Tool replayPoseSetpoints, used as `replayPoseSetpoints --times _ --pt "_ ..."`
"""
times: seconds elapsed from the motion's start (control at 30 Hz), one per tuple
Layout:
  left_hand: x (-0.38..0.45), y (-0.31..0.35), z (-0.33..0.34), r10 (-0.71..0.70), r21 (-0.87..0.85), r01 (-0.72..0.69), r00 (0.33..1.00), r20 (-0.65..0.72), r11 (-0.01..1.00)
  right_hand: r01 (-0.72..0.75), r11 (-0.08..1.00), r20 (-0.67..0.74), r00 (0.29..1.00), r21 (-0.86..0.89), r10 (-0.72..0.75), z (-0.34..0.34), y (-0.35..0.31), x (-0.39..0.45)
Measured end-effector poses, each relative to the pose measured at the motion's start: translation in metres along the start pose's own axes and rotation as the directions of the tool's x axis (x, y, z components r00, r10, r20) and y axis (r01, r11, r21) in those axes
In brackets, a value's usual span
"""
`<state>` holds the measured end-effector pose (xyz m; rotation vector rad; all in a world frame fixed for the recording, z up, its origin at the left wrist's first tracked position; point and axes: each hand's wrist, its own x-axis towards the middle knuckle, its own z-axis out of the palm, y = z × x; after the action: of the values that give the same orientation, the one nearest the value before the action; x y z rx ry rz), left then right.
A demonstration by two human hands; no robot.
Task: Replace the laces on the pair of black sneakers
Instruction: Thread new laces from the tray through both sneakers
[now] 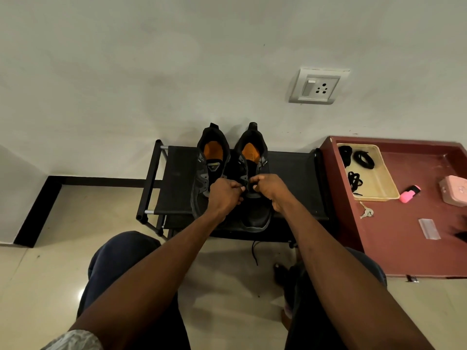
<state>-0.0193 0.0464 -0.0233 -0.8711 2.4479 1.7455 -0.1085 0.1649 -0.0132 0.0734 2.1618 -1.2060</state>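
Note:
Two black sneakers with orange insoles stand side by side on a black shoe rack (177,173), toes toward me. The left sneaker (211,157) is partly hidden behind my left hand (223,194). Both hands are over the lace area of the right sneaker (252,157). My left hand's fingers are curled and pinch something small at the eyelets; my right hand (267,188) pinches there too. What they pinch looks like a black lace, mostly hidden. A black lace end (254,252) hangs down below the rack's front edge.
A cream tray (379,178) with several coiled black laces (364,159) sits on a maroon table (404,236) at right. Also there: a pink object (409,194), a pink box (454,190), keys (366,212), a clear packet (429,228). My knees are below; a wall socket (317,87) is above.

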Motion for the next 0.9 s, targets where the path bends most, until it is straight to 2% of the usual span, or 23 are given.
replayPoseSetpoints --times 0.13,0.23,0.3,0.37,0.43,0.47,0.5,0.57,0.63,0.67,0.73,0.8,0.83,0.87,0.9 --pt "-0.005 0.011 -0.001 0.036 -0.073 -0.046 0.991 -0.129 0.996 0.037 0.998 -0.010 0.999 -0.056 -0.037 -0.007 -0.002 -0.001" --pt "0.001 0.032 -0.028 -0.020 -0.327 -0.106 0.933 -0.358 0.939 0.041 0.997 -0.024 0.999 -0.064 -0.042 -0.009 -0.002 -0.002" --pt "0.004 0.048 -0.059 -0.040 -0.417 -0.259 0.810 -0.586 0.871 0.049 0.996 -0.024 0.998 -0.071 -0.051 -0.008 -0.002 -0.002" --pt "0.003 0.060 -0.090 0.001 -0.349 -0.454 0.612 -0.791 0.820 0.059 0.994 -0.039 0.997 -0.090 -0.063 -0.008 -0.002 -0.001" --pt "0.001 0.064 -0.112 0.021 -0.272 -0.588 0.442 -0.897 0.761 0.062 0.991 -0.057 0.996 -0.116 -0.069 -0.007 -0.003 0.001" --pt "0.001 0.063 -0.117 0.037 -0.243 -0.620 0.403 -0.914 0.746 0.057 0.989 -0.062 0.996 -0.136 -0.066 -0.007 -0.003 0.002" --pt "0.000 0.061 -0.117 0.077 -0.219 -0.634 0.405 -0.911 0.742 0.059 0.985 -0.060 0.996 -0.160 -0.069 -0.007 -0.003 0.003" --pt "-0.005 0.057 -0.104 0.218 -0.161 -0.587 0.521 -0.825 0.794 0.061 0.976 -0.040 0.997 -0.211 -0.071 -0.007 -0.003 0.005" --pt "-0.008 0.052 -0.081 0.403 0.062 -0.490 0.632 -0.662 0.870 0.069 0.961 -0.021 0.997 -0.268 -0.077 -0.009 -0.006 0.005" --pt "-0.009 0.048 -0.068 0.503 0.218 -0.465 0.676 -0.539 0.858 0.072 0.956 -0.020 0.997 -0.285 -0.081 -0.011 -0.007 0.005" --pt "-0.006 0.042 -0.047 0.584 0.538 -0.420 0.793 -0.174 0.731 0.070 0.957 -0.031 0.996 -0.282 -0.082 -0.015 -0.008 0.007" --pt "-0.004 0.028 -0.027 0.429 0.766 -0.413 0.881 0.199 0.493 0.069 0.965 -0.065 0.994 -0.255 -0.089 -0.019 -0.007 0.008" --pt "-0.004 0.020 -0.018 0.333 0.812 -0.420 0.895 0.297 0.405 0.073 0.967 -0.099 0.990 -0.245 -0.100 -0.020 -0.007 0.009" --pt "-0.005 0.013 -0.013 0.285 0.831 -0.416 0.902 0.325 0.370 0.086 0.961 -0.132 0.983 -0.263 -0.124 -0.020 -0.007 0.007" --pt "-0.006 0.011 -0.012 0.297 0.837 -0.400 0.906 0.301 0.374 0.101 0.945 -0.154 0.976 -0.310 -0.154 -0.019 -0.007 0.006"
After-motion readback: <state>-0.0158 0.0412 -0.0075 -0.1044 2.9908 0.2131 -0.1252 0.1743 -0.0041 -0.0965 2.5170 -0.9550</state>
